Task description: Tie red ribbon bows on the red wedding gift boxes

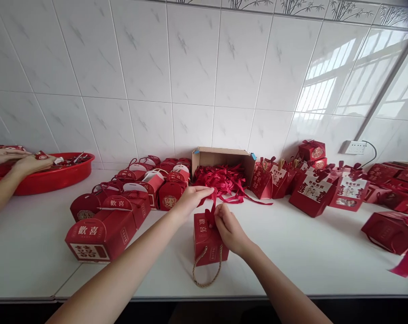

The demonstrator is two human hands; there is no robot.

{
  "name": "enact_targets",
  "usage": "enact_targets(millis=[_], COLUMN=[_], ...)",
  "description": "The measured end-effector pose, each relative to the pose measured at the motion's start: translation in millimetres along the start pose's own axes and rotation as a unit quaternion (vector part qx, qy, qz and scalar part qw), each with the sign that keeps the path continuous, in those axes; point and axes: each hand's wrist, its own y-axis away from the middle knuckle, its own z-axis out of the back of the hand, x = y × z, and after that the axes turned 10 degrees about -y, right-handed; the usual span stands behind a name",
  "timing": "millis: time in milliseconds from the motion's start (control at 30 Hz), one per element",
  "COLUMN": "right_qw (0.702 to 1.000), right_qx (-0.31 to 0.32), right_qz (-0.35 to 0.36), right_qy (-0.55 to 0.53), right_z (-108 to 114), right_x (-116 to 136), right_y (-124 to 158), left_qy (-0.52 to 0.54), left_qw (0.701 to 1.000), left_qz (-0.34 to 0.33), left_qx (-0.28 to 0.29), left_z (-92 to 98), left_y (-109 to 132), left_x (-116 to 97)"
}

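Left hand (194, 200) and right hand (229, 228) are both pinched closed on a red ribbon (209, 218), which is held at the top of a small red box (207, 247). The box is set on the white tabletop (267, 270), before an open cardboard carton (220, 158) of loose ribbons (220, 178).

box (204, 245): red, white characters, on white counter (278, 265) near front edge | cord (205, 285): tan, twisted, looping down nearside | ribbon (209, 217): red, bunched atop box, one end raised

Two slim forearms (136, 252), bare and smooth, tapering toward narrow, bare wrists (181, 213).
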Motion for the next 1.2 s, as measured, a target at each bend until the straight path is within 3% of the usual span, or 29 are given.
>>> enact_targets(millis=[133,233,300,400,567,733,933,1200], right_qw=[1.0,1.0,0.999,0.999,0.999,0.998,0.989,0.989], right_qx=[-0.012,-0.021,-0.02,-0.023,-0.029,-0.038,-0.111,-0.132], right_qz=[-0.01,-0.017,-0.017,-0.012,-0.01,-0.032,-0.085,-0.038], right_qy=[-0.001,-0.01,-0.02,-0.028,-0.039,-0.048,-0.041,0.059], right_z=[-1,-1,0,0,0,-2,-9,-7], right_x=[-1,-4,-6,-8,-8,-4,4,1], right_y=[-1,-1,-1,-1,-1,-1,-1,-4], left_qy=[-0.078,-0.186,-0.223,-0.206,-0.141,-0.106,-0.104,-0.102], left_qw=[0.99,0.972,0.968,0.978,0.985,0.99,0.987,0.986], left_qz=[-0.074,-0.089,-0.06,-0.028,-0.048,-0.07,-0.124,-0.129], left_qx=[-0.09,-0.112,-0.1,-0.036,0.085,0.069,0.019,-0.009], left_z=[-5.3,-1.7,3.4,9.9,10.2,4.0,-5.4,-5.0], left_y=[-6,-3,2,13,26,33,46,50], left_x=[-12,-10,-3,11,21,21,28,33])
